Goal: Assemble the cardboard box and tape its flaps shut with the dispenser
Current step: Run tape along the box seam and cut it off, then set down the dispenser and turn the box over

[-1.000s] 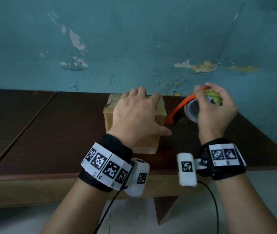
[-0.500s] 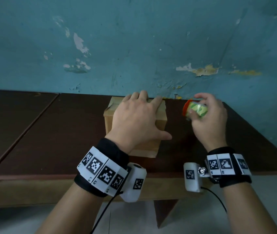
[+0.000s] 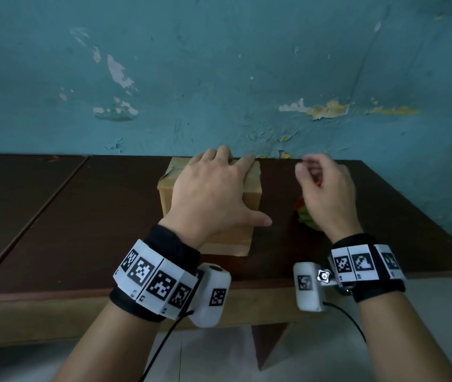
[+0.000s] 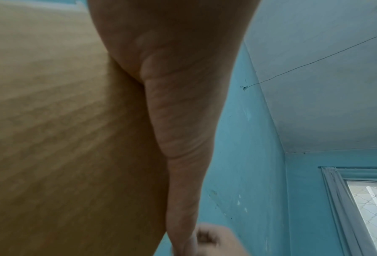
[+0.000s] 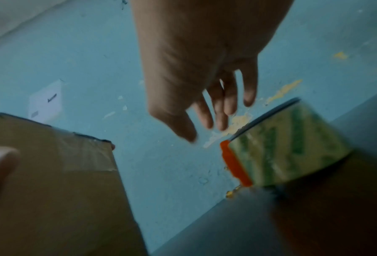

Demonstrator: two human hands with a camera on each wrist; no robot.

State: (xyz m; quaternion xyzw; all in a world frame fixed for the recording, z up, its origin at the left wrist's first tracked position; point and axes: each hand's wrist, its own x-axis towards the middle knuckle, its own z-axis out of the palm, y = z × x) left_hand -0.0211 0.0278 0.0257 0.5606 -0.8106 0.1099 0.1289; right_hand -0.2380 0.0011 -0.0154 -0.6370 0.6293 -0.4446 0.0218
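A small brown cardboard box (image 3: 249, 194) stands on the dark table (image 3: 81, 216) against the wall, with tape across its closed top flaps. My left hand (image 3: 208, 188) lies flat on the top with straight fingers reaching the far edge; in the left wrist view the palm (image 4: 172, 69) presses against the cardboard (image 4: 51, 121). The orange tape dispenser (image 5: 279, 149) with its green-printed roll sits on the table right of the box (image 5: 51, 181). My right hand (image 5: 204, 86) hovers just above the tape dispenser (image 3: 306, 216), fingers relaxed and holding nothing.
A peeling teal wall (image 3: 219, 78) rises directly behind the table. The table's front edge (image 3: 53, 293) runs close to my wrists, with pale floor (image 3: 219, 359) below. Dark tabletop stretches to the left of the box.
My right hand has set the dispenser down on the table beside the box and let go, lifting clear with loose fingers. The left hand has stayed flat on the box.
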